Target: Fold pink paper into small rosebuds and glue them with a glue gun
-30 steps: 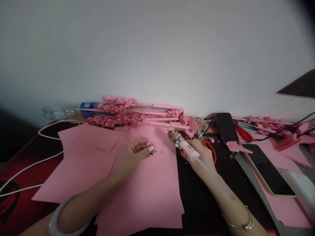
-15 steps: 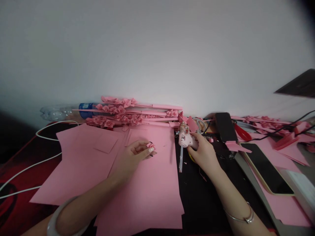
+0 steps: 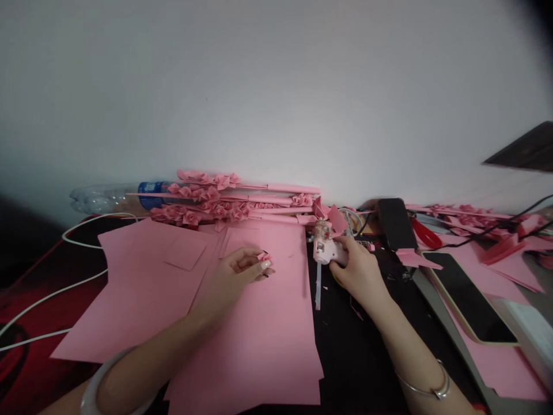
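Over a stack of pink paper sheets (image 3: 268,334), my left hand (image 3: 242,268) pinches a small folded pink paper flower (image 3: 264,258) between thumb and fingers. My right hand (image 3: 358,265) is closed around the handle of a pale pink hot glue gun (image 3: 326,251). A translucent glue stick (image 3: 318,288) pokes out of the gun's back end toward me. The gun's nozzle end points away, near the pink paper flowers at the wall. How far the gun is raised above the black mat is hard to see.
Pink paper flower stems (image 3: 242,207) lie along the wall beside a plastic bottle (image 3: 103,197). Loose pink sheets (image 3: 142,288) and a white cable (image 3: 52,282) are at left. Two phones (image 3: 470,297), a red ribbon (image 3: 425,233) and more paper flowers lie at right.
My right hand has brought the glue gun slightly down, toward me. My left hand stays in place with the paper flower.
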The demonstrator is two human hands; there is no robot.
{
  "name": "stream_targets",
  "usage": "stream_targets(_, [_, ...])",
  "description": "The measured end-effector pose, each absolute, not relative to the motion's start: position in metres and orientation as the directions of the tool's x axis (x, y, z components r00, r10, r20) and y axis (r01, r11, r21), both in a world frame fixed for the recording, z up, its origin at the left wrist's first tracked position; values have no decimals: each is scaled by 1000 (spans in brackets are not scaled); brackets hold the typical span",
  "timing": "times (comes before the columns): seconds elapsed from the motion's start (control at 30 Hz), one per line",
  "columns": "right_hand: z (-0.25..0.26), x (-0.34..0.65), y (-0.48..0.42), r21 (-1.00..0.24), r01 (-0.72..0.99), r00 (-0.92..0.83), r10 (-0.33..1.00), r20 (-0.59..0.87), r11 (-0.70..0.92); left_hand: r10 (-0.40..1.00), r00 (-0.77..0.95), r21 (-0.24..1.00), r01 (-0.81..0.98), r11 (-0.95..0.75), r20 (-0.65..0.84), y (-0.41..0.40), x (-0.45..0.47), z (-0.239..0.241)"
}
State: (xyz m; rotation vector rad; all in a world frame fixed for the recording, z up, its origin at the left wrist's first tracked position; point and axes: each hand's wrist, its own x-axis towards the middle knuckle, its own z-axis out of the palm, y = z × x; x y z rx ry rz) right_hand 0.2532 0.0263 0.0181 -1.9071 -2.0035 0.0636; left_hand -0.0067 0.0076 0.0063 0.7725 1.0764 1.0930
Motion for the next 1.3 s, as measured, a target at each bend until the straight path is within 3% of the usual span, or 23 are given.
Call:
stream_targets(0.27, [21, 262, 31, -512, 850, 113, 904, 413, 127, 957, 88, 911, -294, 290, -276, 8, -8, 2])
stream_targets(0.5, [22, 271, 42, -783, 602, 244, 898, 367, 156, 956, 88, 911, -290, 292, -279, 8, -8, 5])
stream_targets(0.83, [19, 266, 59, -766, 630, 261, 895, 363, 127, 955, 94, 911, -287, 297, -281, 9, -8, 3])
stream_targets(1.0, [18, 274, 62, -759, 648, 380, 838, 392, 61, 955, 98, 915, -274, 296, -280, 8, -9, 2])
stream_targets(1.23, [23, 314, 54, -902, 424, 489, 858, 159, -75, 953, 115, 912, -279, 302, -281, 8, -8, 5])
stream_targets(1.3, [25, 325, 50, -869, 470, 484, 868, 108, -154, 954, 113, 914, -277, 298, -277, 9, -8, 4])
